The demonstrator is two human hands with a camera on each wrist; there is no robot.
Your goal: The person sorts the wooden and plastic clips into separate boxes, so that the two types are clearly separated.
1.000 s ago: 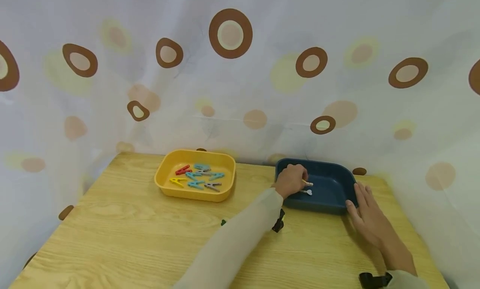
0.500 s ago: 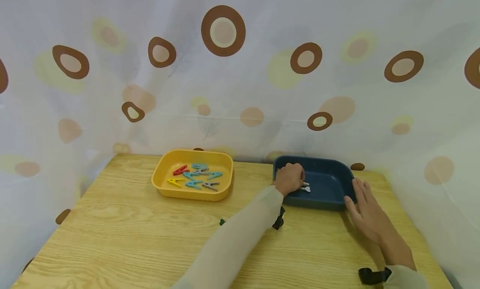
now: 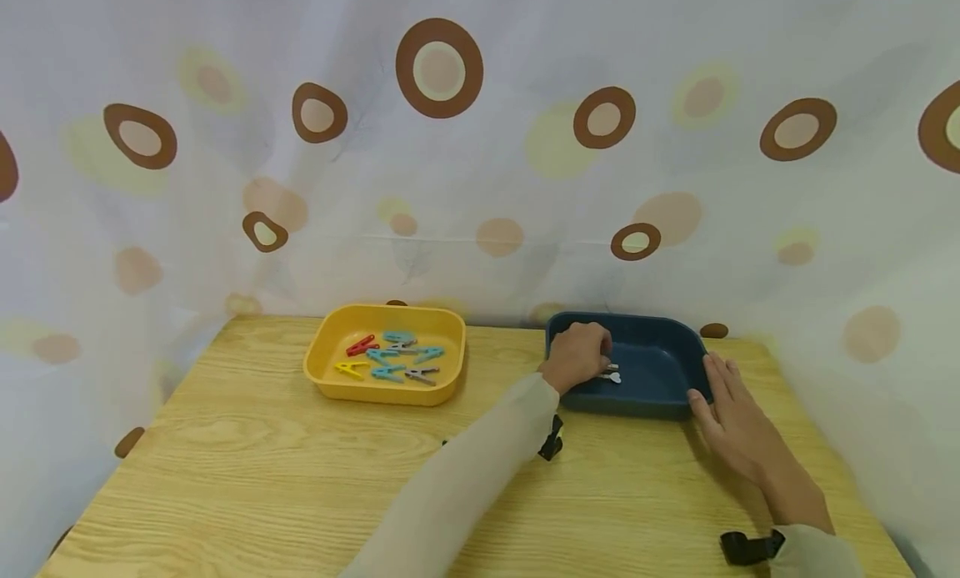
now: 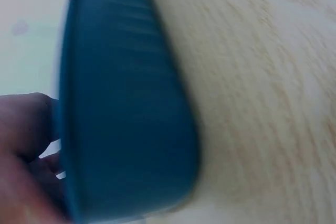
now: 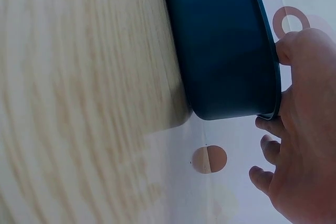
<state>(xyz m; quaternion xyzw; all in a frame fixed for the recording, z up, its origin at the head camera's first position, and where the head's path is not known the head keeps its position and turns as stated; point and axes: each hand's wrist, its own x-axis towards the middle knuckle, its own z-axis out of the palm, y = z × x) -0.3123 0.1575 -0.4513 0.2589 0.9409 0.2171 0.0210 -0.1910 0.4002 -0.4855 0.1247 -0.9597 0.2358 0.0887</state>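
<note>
A dark blue tray (image 3: 652, 368) stands at the back right of the table. My left hand (image 3: 576, 354) reaches into its left end, fingers bent downward. At the fingertips lie a small white heart-shaped piece (image 3: 615, 378) and the pale end of a thin stick-like piece (image 3: 612, 367); the hand hides the rest, so its hold on them cannot be seen. In the left wrist view the tray wall (image 4: 126, 108) covers most of the fingers. My right hand (image 3: 738, 424) rests against the tray's right end, thumb at the rim (image 5: 277, 77), fingers extended.
A yellow tray (image 3: 457, 353) on the left holds several small clothespins (image 3: 387, 371) in blue, red, yellow and grey. A tiny dark green thing (image 3: 445, 442) peeks out beside the left sleeve (image 3: 472, 469). A patterned curtain (image 3: 480, 178) hangs behind the wooden table (image 3: 247, 469).
The pale stick-like piece at my left fingertips has come down closer to the heart-shaped piece, with less of it showing. My right hand stays at the tray's end. The head view shifted slightly.
</note>
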